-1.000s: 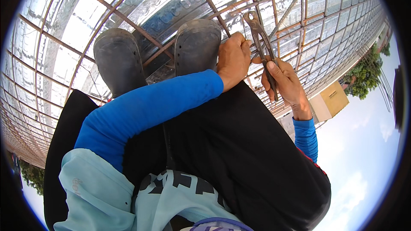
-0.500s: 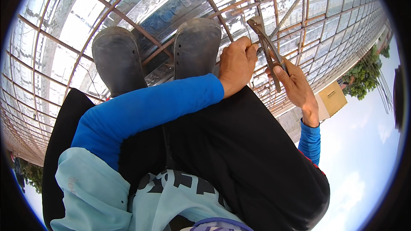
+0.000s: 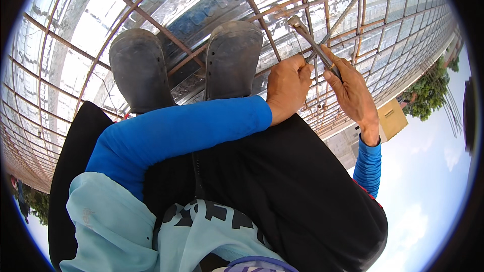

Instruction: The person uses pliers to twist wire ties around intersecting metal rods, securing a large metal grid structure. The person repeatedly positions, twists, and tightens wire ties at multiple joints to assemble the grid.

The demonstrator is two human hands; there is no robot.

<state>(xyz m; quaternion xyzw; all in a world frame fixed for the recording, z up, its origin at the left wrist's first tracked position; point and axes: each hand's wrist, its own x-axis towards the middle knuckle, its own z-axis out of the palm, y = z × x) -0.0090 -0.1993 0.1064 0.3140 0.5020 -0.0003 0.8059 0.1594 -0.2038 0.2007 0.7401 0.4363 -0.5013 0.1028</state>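
My right hand [image 3: 353, 93] grips the handles of a pair of steel pincers [image 3: 310, 40], whose jaws point up-left at a crossing of rusty rebar [image 3: 262, 12]. My left hand [image 3: 287, 83], reaching across in a blue sleeve, is curled just below the jaws and seems to pinch a thin tie wire [image 3: 298, 50] there. Both hands are close together, right of my two dark shoes [image 3: 138, 68] [image 3: 233, 58], which stand on the bars.
The rebar grid [image 3: 151, 20] lies over shiny corrugated metal decking [image 3: 201, 0] and stretches out on all sides. My black trousers fill the lower middle. Past the deck's edge are a yellow building [image 3: 393, 118], trees [image 3: 428, 93] and sky.
The pincers have swung and shifted slightly on the crossing, their handles now lower in my right hand. My left hand has stayed at the same spot.
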